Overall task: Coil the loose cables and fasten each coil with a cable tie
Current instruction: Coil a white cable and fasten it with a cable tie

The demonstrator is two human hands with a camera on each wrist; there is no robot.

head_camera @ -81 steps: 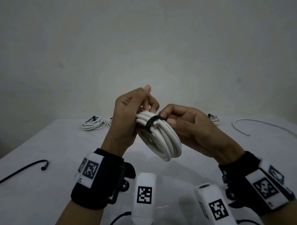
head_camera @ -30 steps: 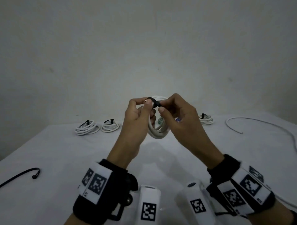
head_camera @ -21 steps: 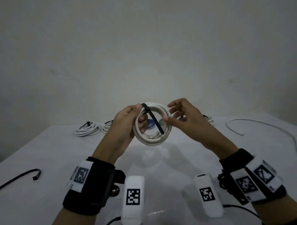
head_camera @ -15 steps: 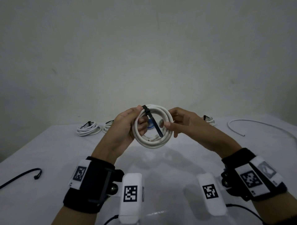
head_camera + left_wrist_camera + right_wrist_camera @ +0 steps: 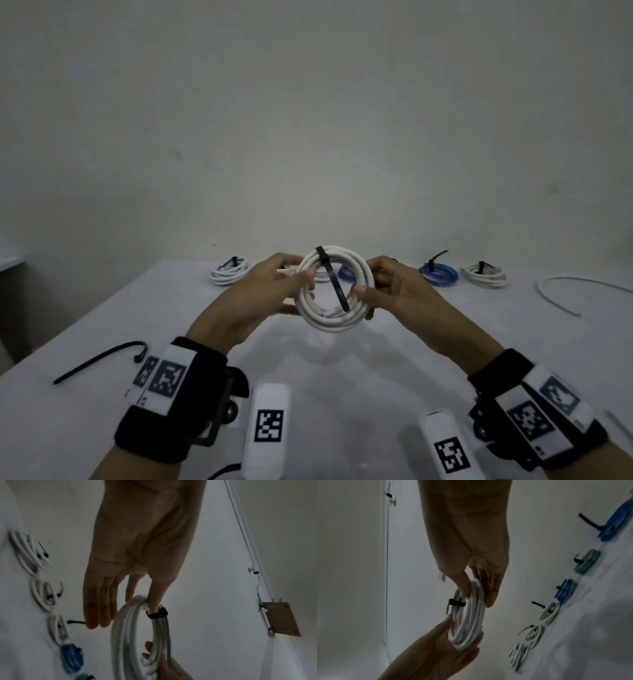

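Tie already closed round white coil, tail hanging across the ring; fastening step judged done for this coil. Coil held upright in the air above surface, between both hands, in front of a row of finished coils at the far edge. Left hand gripping left side of ring, thumb in front, index behind, other fingers nearly straight. Right hand pinching right side, thumb in front, fingers curled behind. Next move, prob.: set coil down w/ the others, then fetch loose white cable at right and spare tie at left. Needs both hands freed. Tail uncut; whether trimming wanted, cannot say.
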